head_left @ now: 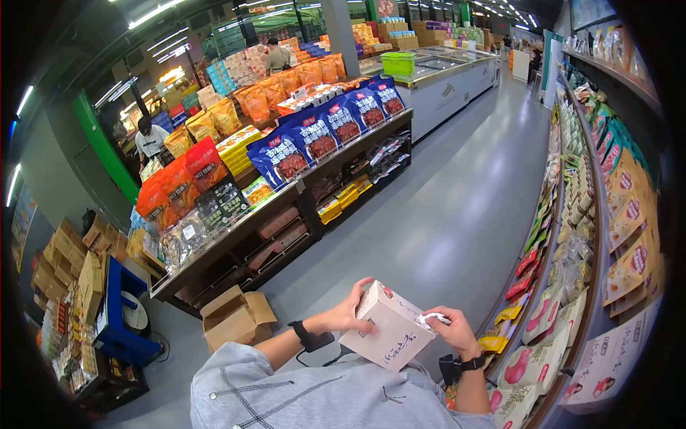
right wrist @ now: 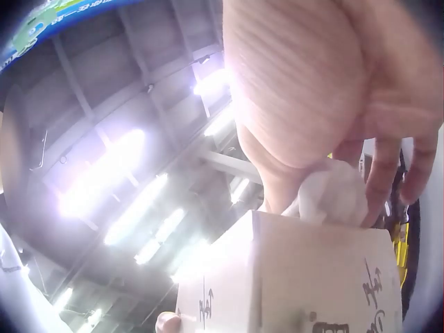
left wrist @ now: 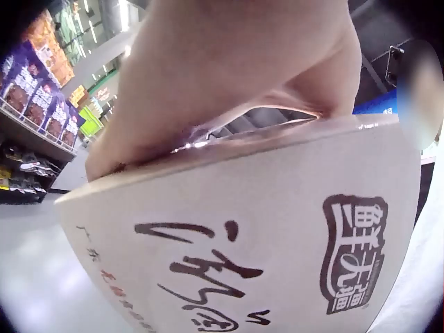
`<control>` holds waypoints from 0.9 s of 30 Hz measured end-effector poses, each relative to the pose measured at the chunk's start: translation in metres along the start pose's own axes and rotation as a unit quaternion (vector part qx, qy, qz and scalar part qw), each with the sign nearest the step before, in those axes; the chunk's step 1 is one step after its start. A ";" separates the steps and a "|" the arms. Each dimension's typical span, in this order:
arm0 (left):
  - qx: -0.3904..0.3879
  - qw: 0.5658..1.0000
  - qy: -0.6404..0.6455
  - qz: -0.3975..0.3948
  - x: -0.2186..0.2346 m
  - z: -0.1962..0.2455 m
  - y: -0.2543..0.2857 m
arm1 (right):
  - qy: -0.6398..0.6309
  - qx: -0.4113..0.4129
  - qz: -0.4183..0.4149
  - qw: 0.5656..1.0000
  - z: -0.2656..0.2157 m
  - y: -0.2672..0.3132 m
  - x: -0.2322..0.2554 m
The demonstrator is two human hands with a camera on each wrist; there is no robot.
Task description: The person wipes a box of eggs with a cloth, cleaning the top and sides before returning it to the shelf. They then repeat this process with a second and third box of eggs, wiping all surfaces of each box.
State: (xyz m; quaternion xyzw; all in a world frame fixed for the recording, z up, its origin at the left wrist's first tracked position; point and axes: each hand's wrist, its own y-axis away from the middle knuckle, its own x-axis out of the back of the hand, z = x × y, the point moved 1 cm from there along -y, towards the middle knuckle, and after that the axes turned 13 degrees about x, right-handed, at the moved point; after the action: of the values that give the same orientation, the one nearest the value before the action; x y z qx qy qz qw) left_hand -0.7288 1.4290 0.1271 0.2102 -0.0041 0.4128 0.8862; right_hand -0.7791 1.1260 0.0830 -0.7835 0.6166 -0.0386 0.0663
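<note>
A pale cardboard box (head_left: 389,336) with dark brush-style lettering is held tilted in front of the person's chest. The left hand (head_left: 354,313) grips it at its left end, thumb on the printed face. Seen from the left wrist, that hand (left wrist: 243,62) spans the edge of the box (left wrist: 236,208). In the right hand (head_left: 457,334), a crumpled white tissue or cloth (head_left: 433,319) is pinched at the box's right edge. The right wrist view shows the white wad (right wrist: 333,194) between thumb and fingers, right at the box's top edge (right wrist: 312,225).
Sloping shelves of bagged snacks (head_left: 543,307) run close along the right side. A display stand with blue snack bags (head_left: 286,156) stands ahead to the left. On the floor lies an opened brown carton (head_left: 236,319). The grey aisle floor (head_left: 457,186) leads past chest freezers (head_left: 450,93).
</note>
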 end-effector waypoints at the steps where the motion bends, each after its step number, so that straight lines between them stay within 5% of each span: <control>1: -0.007 1.000 -0.012 0.002 0.000 0.002 -0.005 | 0.007 0.005 0.011 1.000 0.003 0.001 0.000; 4: -0.062 0.996 -0.062 0.004 0.000 0.014 -0.016 | 0.014 0.006 0.046 0.999 0.010 0.007 0.001; 10: 0.017 0.989 -0.068 -0.128 -0.001 0.029 -0.047 | 0.028 0.030 0.081 0.996 -0.003 0.015 -0.014; 14: -0.013 0.978 -0.075 -0.193 -0.021 0.032 -0.064 | 0.071 0.111 0.105 0.986 -0.027 0.008 -0.023; 24: -0.051 0.969 -0.197 -0.139 -0.035 0.024 -0.081 | 0.125 0.040 0.154 0.979 0.006 0.017 -0.005; 27: -0.078 0.969 -0.192 -0.138 -0.034 0.018 -0.082 | 0.147 0.103 0.113 0.977 -0.012 0.019 -0.009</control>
State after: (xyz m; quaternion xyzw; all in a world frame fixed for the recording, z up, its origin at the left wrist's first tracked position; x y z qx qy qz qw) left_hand -0.6876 1.3507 0.1072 0.2138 -0.1771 0.2367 0.9311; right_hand -0.8010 1.1293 0.0918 -0.6836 0.6969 -0.2087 0.0594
